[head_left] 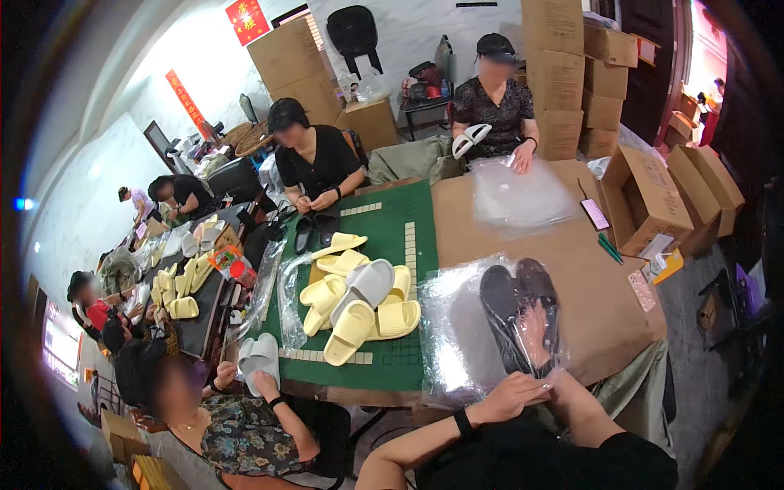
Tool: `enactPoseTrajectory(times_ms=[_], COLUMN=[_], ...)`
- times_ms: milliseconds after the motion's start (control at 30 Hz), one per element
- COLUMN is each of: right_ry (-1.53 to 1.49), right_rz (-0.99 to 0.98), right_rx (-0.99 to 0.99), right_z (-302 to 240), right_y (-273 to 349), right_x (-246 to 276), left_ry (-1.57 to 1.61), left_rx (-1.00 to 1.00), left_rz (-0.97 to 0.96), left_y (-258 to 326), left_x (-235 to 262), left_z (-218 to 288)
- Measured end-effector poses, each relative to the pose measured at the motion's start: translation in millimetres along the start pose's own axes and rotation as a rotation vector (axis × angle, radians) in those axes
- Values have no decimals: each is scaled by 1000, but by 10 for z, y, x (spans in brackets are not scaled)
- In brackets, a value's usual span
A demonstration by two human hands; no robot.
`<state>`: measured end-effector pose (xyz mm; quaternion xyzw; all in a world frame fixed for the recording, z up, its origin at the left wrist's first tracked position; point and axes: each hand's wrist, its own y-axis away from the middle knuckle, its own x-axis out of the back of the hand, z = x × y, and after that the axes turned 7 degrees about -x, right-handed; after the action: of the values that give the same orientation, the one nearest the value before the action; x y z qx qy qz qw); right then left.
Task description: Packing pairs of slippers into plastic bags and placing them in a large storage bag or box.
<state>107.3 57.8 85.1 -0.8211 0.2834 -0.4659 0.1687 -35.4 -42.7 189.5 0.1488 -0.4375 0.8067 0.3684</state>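
A pair of black slippers [500,306] lies side by side inside a clear plastic bag [445,322] near the table's front edge. My right hand [535,331] reaches into the bag and grips the slippers, its fingers partly blurred by the shiny film. At the bag's near edge, my left hand [516,394] pinches the plastic, close to my right wrist. To the left, on the green mat [392,233], sits a heap of yellow slippers [351,331] with a grey slipper [369,283] on top. More flat clear bags lie under the one I hold.
A stack of clear bags [523,196] rests across the table, by a person [494,106] holding a white slipper. Another person [314,163] sits at the far left, and one [245,433] at near left holds a light slipper. A phone [594,214] and open carton [649,204] are right.
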Motion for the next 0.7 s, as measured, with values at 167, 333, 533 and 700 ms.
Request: enactPoseTrajectory(times_ms=[167,333,533,700], right_ry=[71,166,460,420], right_rz=[-271,-240,-328,-71], right_rx=[-260,-152,-130,150], right_z=[161,704,1114,2039], right_y=[54,249,-183,-212], right_x=[198,491,984,1186], left_ry=[8,-96,-631,-734], left_rx=[-13,408,1183,1635], left_rz=[32,182,738,1052], left_y=[175,542,1432,2071], left_x=[79,485,1256,1711], left_z=[-50,-463,-1208,-1528])
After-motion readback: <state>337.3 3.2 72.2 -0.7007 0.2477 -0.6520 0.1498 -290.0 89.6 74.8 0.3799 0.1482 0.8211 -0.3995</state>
